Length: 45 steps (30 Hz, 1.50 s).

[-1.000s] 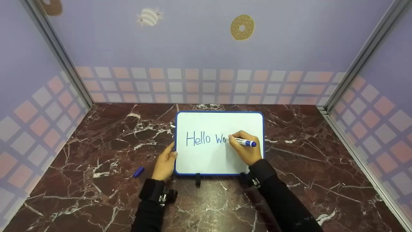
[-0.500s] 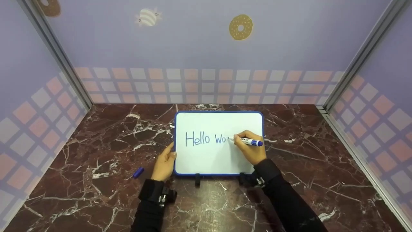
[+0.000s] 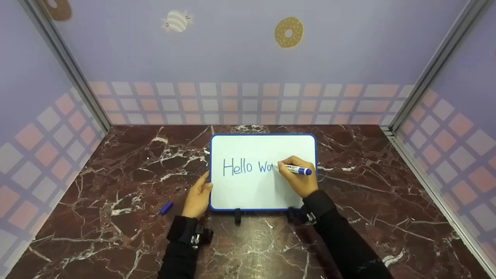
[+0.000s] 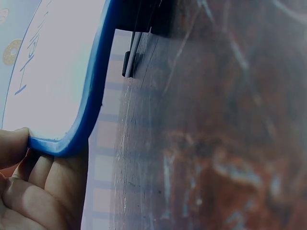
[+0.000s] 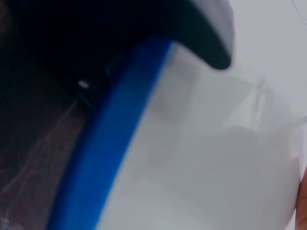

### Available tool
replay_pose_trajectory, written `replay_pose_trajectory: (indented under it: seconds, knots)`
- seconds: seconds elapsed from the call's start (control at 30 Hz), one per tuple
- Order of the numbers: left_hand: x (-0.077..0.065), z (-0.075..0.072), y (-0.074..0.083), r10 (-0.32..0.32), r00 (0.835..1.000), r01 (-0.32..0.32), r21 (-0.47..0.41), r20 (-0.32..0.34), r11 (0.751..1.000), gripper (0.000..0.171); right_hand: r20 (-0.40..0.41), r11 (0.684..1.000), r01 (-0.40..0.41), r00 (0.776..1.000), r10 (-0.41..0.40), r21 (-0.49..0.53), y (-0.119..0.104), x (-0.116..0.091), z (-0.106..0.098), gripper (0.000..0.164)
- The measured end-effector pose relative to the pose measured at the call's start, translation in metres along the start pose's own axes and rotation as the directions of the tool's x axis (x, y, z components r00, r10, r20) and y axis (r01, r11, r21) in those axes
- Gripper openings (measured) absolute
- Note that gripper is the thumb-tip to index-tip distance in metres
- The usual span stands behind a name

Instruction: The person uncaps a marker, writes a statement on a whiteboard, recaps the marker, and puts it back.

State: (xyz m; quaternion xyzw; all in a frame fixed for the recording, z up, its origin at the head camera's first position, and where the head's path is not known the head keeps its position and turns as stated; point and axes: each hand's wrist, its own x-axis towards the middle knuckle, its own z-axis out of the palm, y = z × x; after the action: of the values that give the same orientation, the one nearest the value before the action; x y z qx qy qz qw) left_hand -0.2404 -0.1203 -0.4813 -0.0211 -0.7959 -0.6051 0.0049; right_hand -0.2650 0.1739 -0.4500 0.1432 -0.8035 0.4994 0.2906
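A whiteboard (image 3: pixel 248 193) with a blue frame leans back on black feet (image 3: pixel 238 216). Blue letters reading "Hello Wo" (image 3: pixel 237 167) run across its middle, with part of a further stroke at the marker. My right hand (image 3: pixel 300 180) pinches a white and blue marker (image 3: pixel 298 169), its tip right at the board after the "o". My left hand (image 3: pixel 197 197) grips the board's left edge; in the left wrist view the thumb lies on the front of the blue frame (image 4: pixel 91 96) and the fingers are behind. The right wrist view holds mostly board surface and frame, with only a sliver of hand.
A blue marker cap (image 3: pixel 166 207) lies on the dark red marbled table (image 3: pixel 128 232), left of my left hand. Behind stands a lilac wall (image 3: pixel 232 58) with pink and white squares along its base. Side panels with metal posts (image 3: pixel 434 66) flank the table.
My right hand has moved right with the marker past the finished "o", then slightly back left, adding a small stroke. My left hand has kept its hold on the board.
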Motion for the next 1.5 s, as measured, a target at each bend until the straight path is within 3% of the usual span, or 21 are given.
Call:
replay_pose_trajectory:
  seconds: [0.17, 0.57, 1.23, 1.5]
  knots:
    - [-0.0005, -0.0010, -0.0005, 0.019, 1.000, -0.019, 0.010, -0.007, 1.000, 0.048, 0.015, 1.000, -0.002, 1.000, 0.002, -0.021, 0.0005, -0.0006, -0.0010, 0.011]
    - [0.0004, -0.0009, -0.0006, -0.003, 1.000, 0.003, 0.010, -0.017, 1.000, 0.048, 0.051, 0.998, 0.025, 0.998, -0.022, -0.051, -0.0007, -0.0022, -0.0026, 0.017]
    - [0.0017, 0.0000, -0.0028, 0.027, 0.999, -0.027, 0.019, -0.020, 0.999, 0.049, -0.025, 1.000, -0.018, 1.000, 0.018, 0.006, 0.0000, -0.0005, -0.0007, 0.015]
    - [0.0016, 0.0019, -0.0014, 0.002, 1.000, -0.002, -0.006, -0.030, 1.000, 0.048, -0.037, 0.999, -0.045, 0.998, 0.046, 0.013, -0.0002, 0.0006, -0.0007, 0.016]
